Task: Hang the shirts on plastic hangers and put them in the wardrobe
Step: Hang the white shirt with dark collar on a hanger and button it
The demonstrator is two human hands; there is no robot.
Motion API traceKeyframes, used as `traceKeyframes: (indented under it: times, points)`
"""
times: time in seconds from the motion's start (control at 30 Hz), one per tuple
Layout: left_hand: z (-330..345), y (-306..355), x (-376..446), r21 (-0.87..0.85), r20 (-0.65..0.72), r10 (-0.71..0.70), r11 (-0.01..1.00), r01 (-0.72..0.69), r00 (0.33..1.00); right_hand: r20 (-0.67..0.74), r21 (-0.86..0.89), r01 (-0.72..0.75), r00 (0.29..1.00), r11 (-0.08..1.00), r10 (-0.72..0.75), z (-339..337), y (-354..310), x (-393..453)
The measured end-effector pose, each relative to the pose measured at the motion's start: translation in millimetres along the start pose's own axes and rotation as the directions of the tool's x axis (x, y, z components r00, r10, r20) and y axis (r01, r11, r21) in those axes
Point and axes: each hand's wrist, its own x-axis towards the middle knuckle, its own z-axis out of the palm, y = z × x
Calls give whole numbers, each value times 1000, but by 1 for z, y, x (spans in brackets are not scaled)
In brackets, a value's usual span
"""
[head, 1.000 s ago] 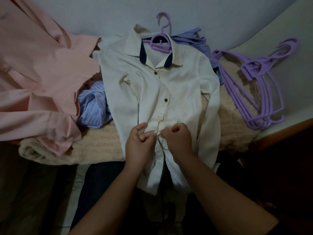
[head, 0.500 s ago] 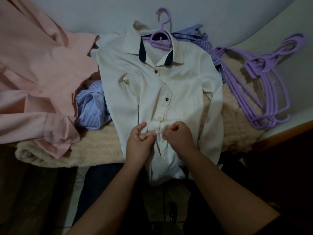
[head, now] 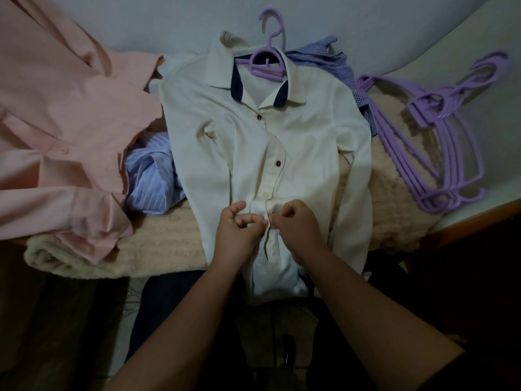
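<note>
At the near edge of the bed, the left hand (head: 238,234) and the right hand (head: 298,228) both pinch the button placket of the cream shirt (head: 304,142), fingers curled into the fabric, each grip closed on it. The shirt lies face up on a beige blanket (head: 158,244), its hem hanging over the edge. A purple hanger (head: 266,62) sits inside its collar, hook pointing away. To the left lie a blue striped shirt (head: 153,176) and a pink shirt (head: 62,108). To the right, farther back, rests a stack of purple hangers (head: 448,136).
</note>
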Motion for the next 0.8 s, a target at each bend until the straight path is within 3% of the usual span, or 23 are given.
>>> traceKeyframes:
  times: [0.17, 0.27, 0.47, 0.57, 0.67, 0.73, 0.8]
  points:
    - [1, -6, 3, 47, -13, 42, 998, -41, 999, 83, 25, 40, 996, 999, -42, 0, 2, -1]
    - [3, -7, 0, 112, -29, 71, 991, -67, 997, 155, -70, 84, 985, 994, -72, -1, 0, -1]
    - [3, -8, -6, 186, -17, 77, 980, -73, 997, 128, -113, 71, 990, 991, -56, 2, 1, 5]
    - [-1, -4, -5, 103, 27, -8, 995, 5, 1000, 149, -66, 46, 988, 997, -36, -2, 2, 7]
    - [-3, 1, -1, -161, 120, -163, 970, 181, 979, 180, -25, 15, 984, 1000, -11, -6, 2, 9]
    - [-4, 1, 0, -167, 139, -174, 966, 197, 975, 138, -41, 8, 990, 999, -2, -7, 4, 10]
    - [-7, 3, -1, -95, 110, -116, 987, 127, 987, 109, 1, -51, 993, 999, 51, -8, 5, 10]
